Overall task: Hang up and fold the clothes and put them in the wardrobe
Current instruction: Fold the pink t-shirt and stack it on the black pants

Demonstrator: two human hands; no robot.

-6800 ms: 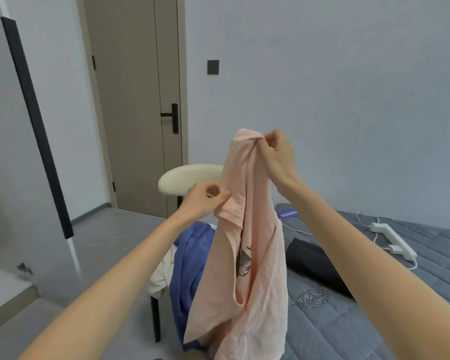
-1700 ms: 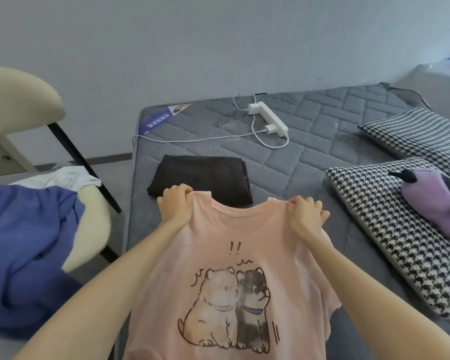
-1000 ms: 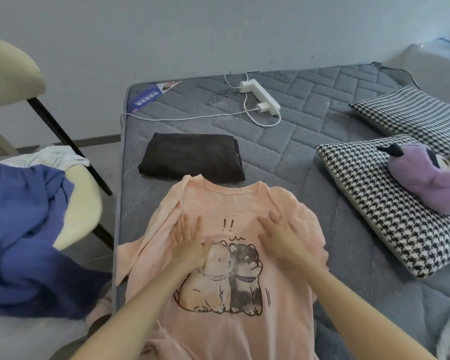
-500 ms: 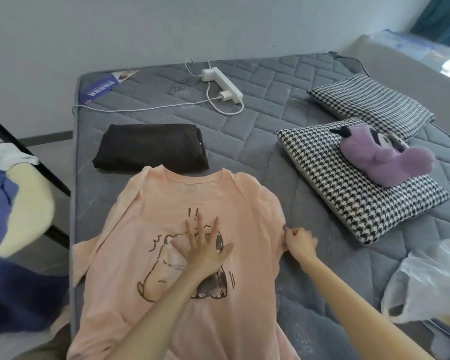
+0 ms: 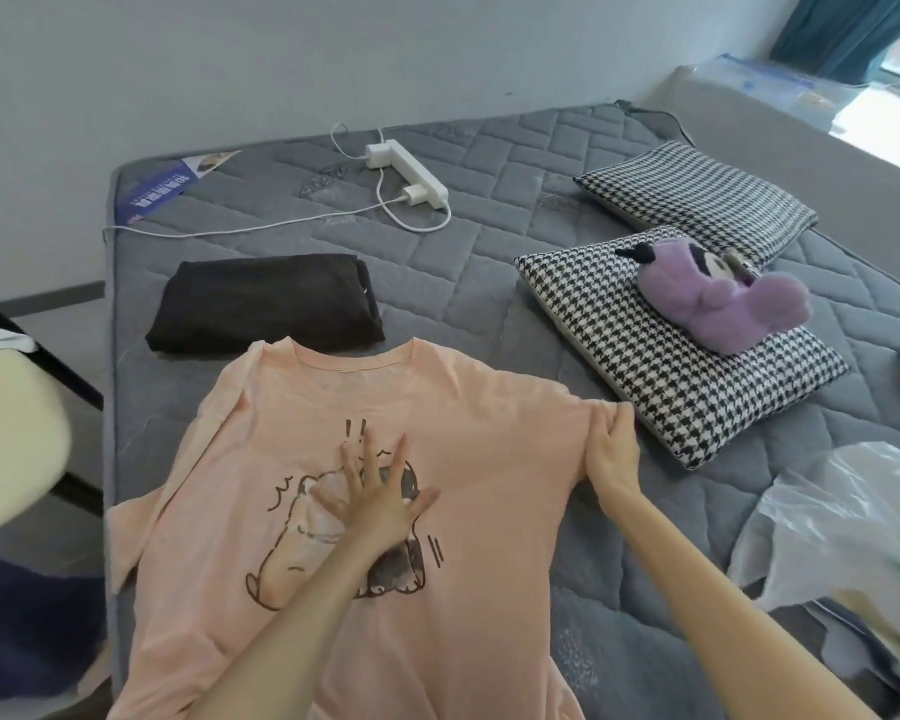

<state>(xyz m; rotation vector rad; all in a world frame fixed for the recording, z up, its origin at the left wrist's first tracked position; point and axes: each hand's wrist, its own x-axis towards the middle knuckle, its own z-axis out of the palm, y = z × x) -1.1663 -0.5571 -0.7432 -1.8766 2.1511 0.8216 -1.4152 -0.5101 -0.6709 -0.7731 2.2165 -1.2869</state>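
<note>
One pink T-shirt (image 5: 463, 407) lies flat, front up, on the bed (image 5: 489, 262) in the lower middle of the frame. The left hand (image 5: 378, 504) presses on its cartoon picture, fingers spread wide. The right hand (image 5: 611, 459) pinches the sleeve at the shirt's right edge. One folded black garment (image 5: 266, 301) sits just above the collar. Two checked pillows lie at the right: the near pillow (image 5: 619, 324) carries one purple plush toy (image 5: 718, 304), and the far pillow (image 5: 697, 200) is behind it.

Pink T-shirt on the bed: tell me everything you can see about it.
The pink T-shirt lies front up, spread on the grey quilted mattress, collar toward the folded black garment. It looks like soft, thin knit, with a round neck, short sleeves and a cartoon animal print under exclamation marks. The left hand presses flat on the print, fingers spread; the right hand pinches the sleeve on that side. The other sleeve lies creased near the mattress edge.
</note>
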